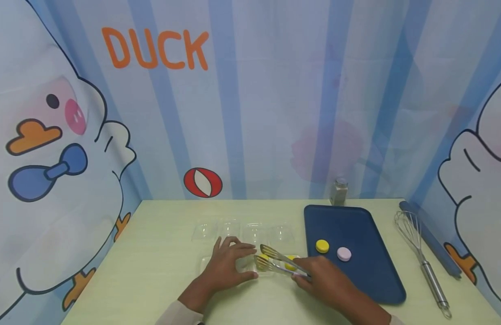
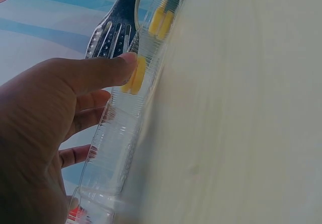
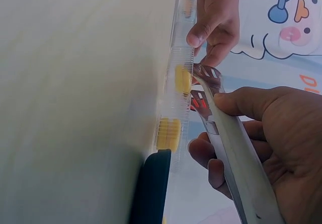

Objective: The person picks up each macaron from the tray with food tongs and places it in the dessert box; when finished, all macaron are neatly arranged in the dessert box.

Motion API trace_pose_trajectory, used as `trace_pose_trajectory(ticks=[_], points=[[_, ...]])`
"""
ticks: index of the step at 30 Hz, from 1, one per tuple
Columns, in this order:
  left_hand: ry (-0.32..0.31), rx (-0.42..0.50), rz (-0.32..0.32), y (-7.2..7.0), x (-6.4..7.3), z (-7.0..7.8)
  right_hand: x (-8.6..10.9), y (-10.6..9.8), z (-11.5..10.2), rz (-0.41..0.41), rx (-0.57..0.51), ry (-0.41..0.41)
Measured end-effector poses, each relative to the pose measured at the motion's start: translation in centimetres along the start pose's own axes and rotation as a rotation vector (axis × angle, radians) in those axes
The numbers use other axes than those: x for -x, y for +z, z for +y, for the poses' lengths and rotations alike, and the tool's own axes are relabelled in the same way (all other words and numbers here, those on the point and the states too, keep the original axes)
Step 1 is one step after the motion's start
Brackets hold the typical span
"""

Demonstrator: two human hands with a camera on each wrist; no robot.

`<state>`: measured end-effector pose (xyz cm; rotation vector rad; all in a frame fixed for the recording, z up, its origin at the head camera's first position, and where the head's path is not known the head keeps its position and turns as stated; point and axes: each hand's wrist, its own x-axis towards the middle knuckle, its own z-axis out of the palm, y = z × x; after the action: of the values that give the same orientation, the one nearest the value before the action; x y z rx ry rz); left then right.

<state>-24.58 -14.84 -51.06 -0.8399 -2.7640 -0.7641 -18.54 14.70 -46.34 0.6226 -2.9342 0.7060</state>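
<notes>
A clear plastic macaron box point(image 1: 205, 264) lies on the table with its lid point(image 1: 254, 232) folded open behind. It holds two yellow macarons, one point(image 2: 136, 78) near the middle and another point(image 3: 169, 134) farther right. My left hand point(image 1: 227, 266) holds the box across its width, thumb at the near side and fingers at the far side. My right hand point(image 1: 323, 277) grips metal tongs point(image 1: 280, 262), whose slotted ends stand apart over the middle macaron. Whether the ends touch it I cannot tell.
To the right is a dark blue tray point(image 1: 356, 284) bearing a yellow macaron point(image 1: 322, 246) and a pink macaron point(image 1: 344, 254). A small jar point(image 1: 339, 192) stands behind it. A whisk point(image 1: 427, 266) and a blue rolled item point(image 1: 431, 239) lie at the far right.
</notes>
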Motion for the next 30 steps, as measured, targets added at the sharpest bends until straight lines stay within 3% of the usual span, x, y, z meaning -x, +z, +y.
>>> trace_pose_trajectory(ticks=[11, 30], points=[[-0.012, 0.000, -0.005, -0.02, -0.10, 0.02, -0.11, 0.07, 0.10, 0.016, 0.064, -0.077], [-0.017, -0.010, -0.005, 0.04, -0.17, -0.06, -0.47, -0.08, 0.22, -0.007, 0.050, -0.095]])
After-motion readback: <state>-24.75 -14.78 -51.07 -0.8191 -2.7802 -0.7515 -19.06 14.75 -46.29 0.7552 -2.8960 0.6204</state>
